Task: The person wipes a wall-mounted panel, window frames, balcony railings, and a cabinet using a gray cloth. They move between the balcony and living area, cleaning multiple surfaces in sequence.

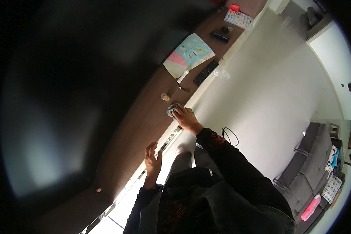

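Observation:
My right hand (186, 117) presses down on a crumpled grey cloth (172, 110) at the front edge of a long brown wooden counter (140, 117). Just beyond the cloth stands a small clear container (165, 97) with light brown contents. Nearer to me, my left hand (154, 158) hovers by the same edge, fingers apart, holding nothing. Farther along the counter lie a white flashlight-like object (182, 76) with a dark wrist strap, a black remote control (206, 72) and a pastel printed sheet (190, 54).
A dark case (219, 37) and a patterned box (239, 19) lie at the counter's far end. A small red-and-white item (98, 190) is at the near end. Below the edge is an open drawer (171, 139). A black cable (230, 137) loops on the floor; a grey sofa (307, 163) stands right.

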`<state>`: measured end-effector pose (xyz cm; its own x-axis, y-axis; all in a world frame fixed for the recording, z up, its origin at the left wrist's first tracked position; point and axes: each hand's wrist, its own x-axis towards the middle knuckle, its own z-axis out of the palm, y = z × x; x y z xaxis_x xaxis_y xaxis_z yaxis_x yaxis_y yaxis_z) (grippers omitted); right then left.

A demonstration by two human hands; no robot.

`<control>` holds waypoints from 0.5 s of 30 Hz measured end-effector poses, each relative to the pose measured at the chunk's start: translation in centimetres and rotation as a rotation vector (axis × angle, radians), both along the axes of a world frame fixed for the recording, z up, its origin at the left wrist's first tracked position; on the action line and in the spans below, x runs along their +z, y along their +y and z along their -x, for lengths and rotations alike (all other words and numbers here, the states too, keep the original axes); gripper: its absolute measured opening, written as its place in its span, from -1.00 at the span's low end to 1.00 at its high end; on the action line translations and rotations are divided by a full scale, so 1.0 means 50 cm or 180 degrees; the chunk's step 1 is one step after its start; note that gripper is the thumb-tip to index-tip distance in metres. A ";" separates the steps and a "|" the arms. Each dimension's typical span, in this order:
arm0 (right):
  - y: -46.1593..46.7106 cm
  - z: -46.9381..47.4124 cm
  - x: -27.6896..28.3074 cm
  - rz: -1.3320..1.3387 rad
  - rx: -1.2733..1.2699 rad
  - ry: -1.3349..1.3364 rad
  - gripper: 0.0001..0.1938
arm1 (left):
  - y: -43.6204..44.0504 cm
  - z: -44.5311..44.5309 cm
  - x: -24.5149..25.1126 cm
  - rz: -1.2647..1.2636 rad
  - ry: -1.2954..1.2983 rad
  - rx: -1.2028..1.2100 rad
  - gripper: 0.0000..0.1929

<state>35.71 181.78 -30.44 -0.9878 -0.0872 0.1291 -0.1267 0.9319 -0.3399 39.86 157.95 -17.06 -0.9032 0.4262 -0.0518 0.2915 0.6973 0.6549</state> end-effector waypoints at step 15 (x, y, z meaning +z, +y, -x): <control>0.084 0.020 0.008 -0.0001 0.0480 0.0169 -0.57 | 0.288 0.317 -0.104 0.0465 0.0447 -0.0092 -0.37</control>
<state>34.71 185.99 -30.05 -0.9553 -0.2339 0.1807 -0.2828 0.9011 -0.3288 24.00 172.37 -22.27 -0.8934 0.4491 0.0106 0.3939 0.7720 0.4988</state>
